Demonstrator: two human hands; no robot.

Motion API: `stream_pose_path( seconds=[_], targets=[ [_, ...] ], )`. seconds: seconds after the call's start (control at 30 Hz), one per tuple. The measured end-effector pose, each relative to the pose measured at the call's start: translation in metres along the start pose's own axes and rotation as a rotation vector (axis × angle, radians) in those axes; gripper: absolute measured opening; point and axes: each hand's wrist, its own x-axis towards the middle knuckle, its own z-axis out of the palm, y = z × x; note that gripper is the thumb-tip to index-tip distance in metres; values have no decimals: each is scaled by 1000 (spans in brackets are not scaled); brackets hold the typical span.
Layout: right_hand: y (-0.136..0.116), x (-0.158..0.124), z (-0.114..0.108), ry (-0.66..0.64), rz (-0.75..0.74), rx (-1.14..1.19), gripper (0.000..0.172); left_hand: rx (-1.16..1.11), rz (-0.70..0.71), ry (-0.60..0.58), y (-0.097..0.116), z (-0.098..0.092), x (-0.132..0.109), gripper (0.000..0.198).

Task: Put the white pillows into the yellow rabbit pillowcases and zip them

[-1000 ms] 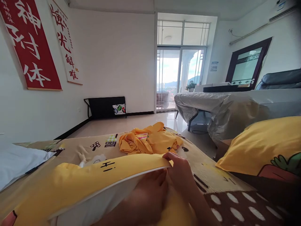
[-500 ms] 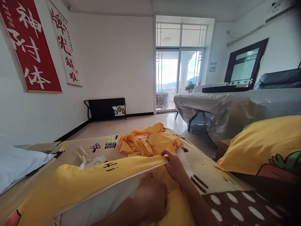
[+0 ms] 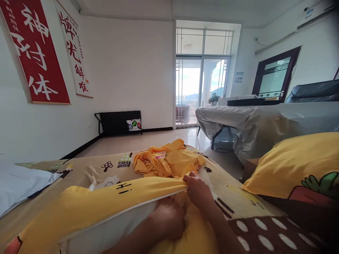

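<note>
A yellow pillowcase (image 3: 87, 203) printed with "Hi" lies before me, its long side opening facing me. Inside shows a white pillow (image 3: 113, 224). My right hand (image 3: 198, 190) pinches the case's rim at the far right end of the opening and draws the cloth taut. Curled at the opening, my left hand (image 3: 171, 218) is closed on the right end of the pillow, under the lifted rim; its fingertips are hidden. More yellow fabric of the case spreads below both hands.
Crumpled yellow cloth (image 3: 159, 164) lies beyond the case on a patterned blanket (image 3: 254, 211). A white pillow-like item (image 3: 21, 188) is at the left. On a box at the right rests a yellow pillow (image 3: 299, 165). Behind stands a plastic-covered table (image 3: 227, 114).
My left hand has moved slightly up and left, further under the rim. My right hand keeps its pinch, and has shifted a little, with the rim stretched more tightly.
</note>
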Motion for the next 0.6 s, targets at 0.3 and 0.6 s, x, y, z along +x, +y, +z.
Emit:
stream_pose_path(
  seconds=[0.3, 0.6],
  targets=[
    [0, 13, 19, 72, 29, 179, 28, 43, 258, 244, -12, 10, -2, 43],
    [7, 14, 10, 27, -114, 379, 21, -2, 40, 94, -9, 7, 1, 39]
  ],
)
